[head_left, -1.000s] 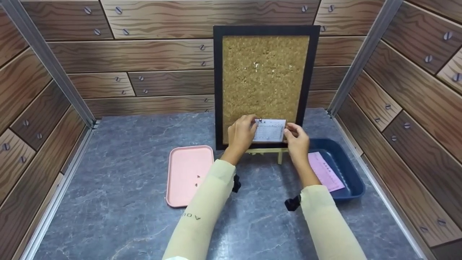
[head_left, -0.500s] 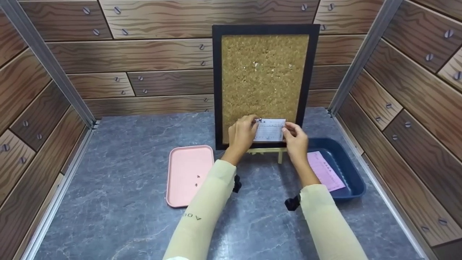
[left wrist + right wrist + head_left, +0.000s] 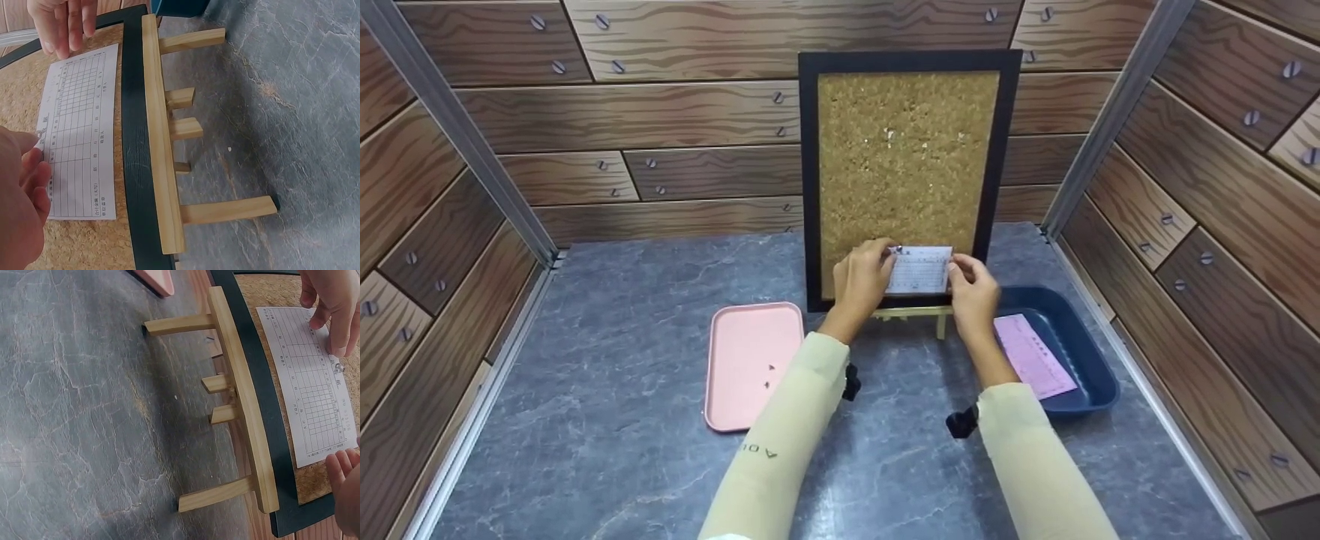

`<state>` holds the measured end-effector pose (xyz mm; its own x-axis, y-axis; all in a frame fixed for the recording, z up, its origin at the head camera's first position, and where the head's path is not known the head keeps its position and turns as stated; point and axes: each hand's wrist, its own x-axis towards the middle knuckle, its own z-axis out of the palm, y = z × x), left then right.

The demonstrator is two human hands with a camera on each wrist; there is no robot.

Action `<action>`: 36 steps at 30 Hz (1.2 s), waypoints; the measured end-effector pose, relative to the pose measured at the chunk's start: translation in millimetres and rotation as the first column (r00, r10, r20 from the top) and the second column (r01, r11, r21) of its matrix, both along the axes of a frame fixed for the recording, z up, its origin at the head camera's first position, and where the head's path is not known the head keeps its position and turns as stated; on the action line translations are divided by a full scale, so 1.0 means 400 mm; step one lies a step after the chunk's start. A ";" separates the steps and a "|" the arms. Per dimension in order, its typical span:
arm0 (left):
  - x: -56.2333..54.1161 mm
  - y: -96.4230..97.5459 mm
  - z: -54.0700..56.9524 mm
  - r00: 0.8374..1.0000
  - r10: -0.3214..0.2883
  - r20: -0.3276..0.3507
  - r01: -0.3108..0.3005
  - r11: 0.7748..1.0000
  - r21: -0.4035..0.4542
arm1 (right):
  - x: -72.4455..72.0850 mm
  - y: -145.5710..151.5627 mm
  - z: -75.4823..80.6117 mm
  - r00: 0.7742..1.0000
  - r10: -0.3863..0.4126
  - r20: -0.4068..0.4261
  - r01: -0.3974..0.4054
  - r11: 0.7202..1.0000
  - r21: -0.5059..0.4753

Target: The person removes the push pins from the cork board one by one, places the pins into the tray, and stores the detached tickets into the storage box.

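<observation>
A white printed form (image 3: 921, 270) lies flat against the lower part of a framed cork board (image 3: 911, 172). My left hand (image 3: 862, 274) is at the form's upper left, its bent fingertips resting on the paper. A small pushpin (image 3: 340, 368) shows at the form's top edge, right beside a left fingertip and not enclosed by the fingers. At the form's right edge is my right hand (image 3: 975, 289); in the left wrist view its extended fingers (image 3: 75, 28) touch that edge. How far the pin is sunk into the cork cannot be seen.
The board stands on a wooden easel (image 3: 163, 140). A pink tray (image 3: 735, 337) at left bears a couple of small dark pins (image 3: 769, 367). On the right, a dark blue tray (image 3: 1084, 360) holds a pink slip (image 3: 1035, 356). Wood-patterned walls enclose the grey table.
Hardly anything differs. The right forearm has shifted slightly to the left, and both hands keep their places at the form.
</observation>
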<state>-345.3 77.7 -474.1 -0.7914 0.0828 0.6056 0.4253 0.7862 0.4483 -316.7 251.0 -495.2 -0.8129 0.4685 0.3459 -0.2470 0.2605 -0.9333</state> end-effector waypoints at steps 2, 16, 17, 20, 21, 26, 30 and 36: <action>-0.001 0.000 -0.001 1.000 -0.001 -0.002 0.001 1.000 -0.001 | -0.002 0.000 0.001 1.000 0.006 0.004 -0.006 1.000 0.000; -0.004 -0.005 0.000 1.000 0.001 -0.003 -0.001 1.000 -0.015 | -0.013 0.000 0.008 0.999 0.037 0.034 -0.040 0.995 0.093; -0.005 -0.005 0.001 1.000 -0.001 -0.003 0.001 1.000 -0.013 | -0.014 -0.001 0.008 0.999 0.044 0.031 -0.047 0.993 0.112; -0.005 -0.004 0.002 1.000 -0.006 0.001 0.006 1.000 -0.010 | -0.018 -0.005 0.010 0.999 0.051 0.018 -0.054 0.976 0.210; -0.005 -0.004 0.002 1.000 -0.007 0.001 0.007 1.000 -0.010 | -0.020 -0.006 0.010 0.998 0.053 0.014 -0.055 0.967 0.247; -0.006 -0.004 0.002 1.000 -0.003 0.013 0.003 1.000 -0.021 | -0.033 -0.014 0.014 0.998 0.055 0.025 -0.060 0.895 0.442; -0.007 -0.005 0.000 1.000 -0.005 0.016 0.005 0.999 -0.032 | -0.039 -0.021 0.017 0.998 0.061 0.029 -0.066 0.840 0.539; -0.007 -0.006 0.001 1.000 -0.004 0.005 0.005 0.999 -0.039 | -0.053 -0.028 0.019 0.998 0.057 -0.008 -0.041 0.795 0.605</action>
<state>-348.1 75.4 -473.9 -0.7937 0.1098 0.5984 0.4269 0.8012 0.4193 -337.7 240.0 -487.5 -0.8163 0.1170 0.5656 -0.2959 0.7563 -0.5835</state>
